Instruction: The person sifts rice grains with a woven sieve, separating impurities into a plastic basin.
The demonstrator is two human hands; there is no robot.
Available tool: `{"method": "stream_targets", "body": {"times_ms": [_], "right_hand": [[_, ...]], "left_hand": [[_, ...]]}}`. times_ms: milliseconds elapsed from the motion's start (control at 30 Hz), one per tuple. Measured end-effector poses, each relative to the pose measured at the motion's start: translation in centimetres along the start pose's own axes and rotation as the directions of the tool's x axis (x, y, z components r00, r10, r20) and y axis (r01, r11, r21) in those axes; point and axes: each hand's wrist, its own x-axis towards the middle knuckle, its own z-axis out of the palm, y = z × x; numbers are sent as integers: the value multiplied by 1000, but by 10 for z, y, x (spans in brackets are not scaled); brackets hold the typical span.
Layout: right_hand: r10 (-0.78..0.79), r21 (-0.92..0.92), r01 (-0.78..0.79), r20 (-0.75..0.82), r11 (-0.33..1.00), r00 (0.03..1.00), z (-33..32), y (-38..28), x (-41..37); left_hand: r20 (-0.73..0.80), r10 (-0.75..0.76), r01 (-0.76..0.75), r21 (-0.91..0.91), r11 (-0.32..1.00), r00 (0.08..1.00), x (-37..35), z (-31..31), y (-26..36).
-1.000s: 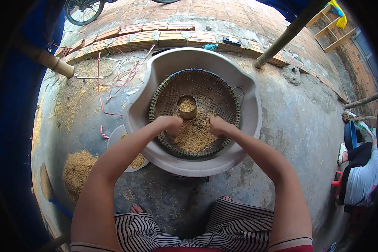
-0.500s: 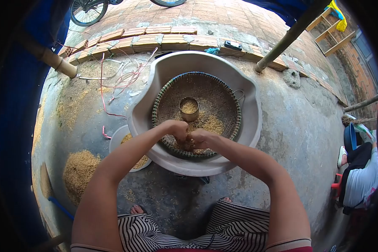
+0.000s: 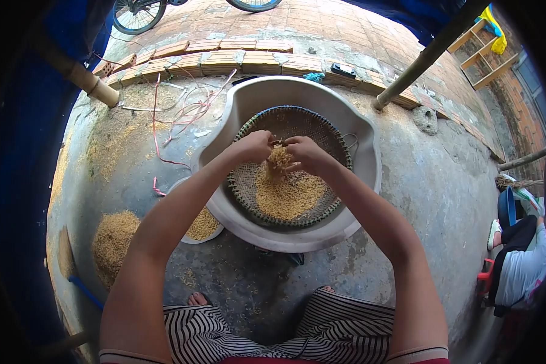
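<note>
A round woven basket with a green-bound rim sits inside a large pale plastic tub. Golden unhusked grain is spread over the basket's near half. My left hand is curled at the left of a small cup's mouth, and my right hand is curved at its right, some fingers apart. Between them lies a heap of loose grain, part of it falling down the front. This hides most of the cup; only a bit of its far rim shows.
A pan of grain stands left of the tub, near a grain pile on the concrete floor. Tangled pink and white straps lie behind. Bamboo poles flank the tub. A seated person is at far right.
Both hands rose from the grain at the basket's near side to the cup's mouth. Grain now spills around the cup, and the grain they were covering shows. The view shifted slightly.
</note>
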Motion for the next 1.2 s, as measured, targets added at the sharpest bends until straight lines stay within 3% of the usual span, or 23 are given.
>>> {"method": "stream_targets", "body": {"times_ms": [33,67,100,133,200,267,300,333,367,400,500,567,600,667,700,833,900,933,967,1067,1133,1167,1200], "right_hand": [[1,1,-1,-2,1000,1000,-3,2,-4],[-125,-281,87,-122,956,985,-10,7,-5],[-276,-548,126,-199,827,940,-17,11,-6],[-275,-548,125,-200,827,940,-20,20,-4],[121,-883,-17,45,469,992,-26,42,1],[69,-950,25,49,311,996,-5,67,-13],[76,-949,22,48,313,996,4,80,-9],[10,-973,130,134,193,991,13,93,-3],[-44,-971,230,228,65,973,22,97,-5],[-38,-970,231,229,70,973,27,100,-8],[-126,-979,152,136,132,983,36,93,-26],[101,-885,449,439,-119,893,30,90,-40],[108,-885,451,440,-119,892,25,84,-44],[280,-831,447,539,331,794,9,72,-48],[156,-875,335,407,350,900,-1,75,-48],[72,-960,208,224,185,972,-32,71,-35],[180,-993,94,107,76,978,-21,91,-20],[160,-981,167,181,98,970,-13,97,-20],[139,-964,238,254,120,957,1,98,-25],[111,-933,335,350,133,930,37,99,-25],[152,-909,217,285,356,946,48,106,-12],[148,-910,216,282,355,948,47,110,-8],[225,-657,-73,150,751,963,45,113,-4]], "left_hand": [[2,1,-1,0,1000,1000,-2,-1,-1],[72,-91,85,81,993,993,-9,-5,4],[133,-186,163,167,972,973,-15,-7,7],[134,-186,163,168,972,973,-12,2,-5],[292,-100,-21,386,922,951,-2,27,-31],[297,-41,-97,434,896,954,-9,49,-31],[347,-25,-168,516,840,938,-9,61,-36],[352,-28,-167,512,843,936,-8,71,-42],[372,45,-285,623,728,927,-11,77,-41],[402,115,-390,713,583,908,-13,82,-39],[463,181,-468,637,613,867,-19,89,-38],[581,148,-494,499,712,800,-20,92,-34],[582,149,-493,494,716,799,-20,91,-34],[506,153,-370,363,855,849,-16,82,-32],[442,164,-376,450,810,882,-14,75,-32],[378,109,-311,529,790,919,-12,73,-44],[397,164,-385,579,719,903,-21,83,-39],[420,215,-452,624,638,882,-23,88,-34],[490,107,-405,557,726,865,-25,88,-23],[466,180,-412,462,785,866,-19,104,-35],[510,105,-366,445,817,854,-17,96,-32],[552,32,-316,429,846,834,-14,91,-31],[550,35,-319,430,845,834,-12,88,-30]]}}
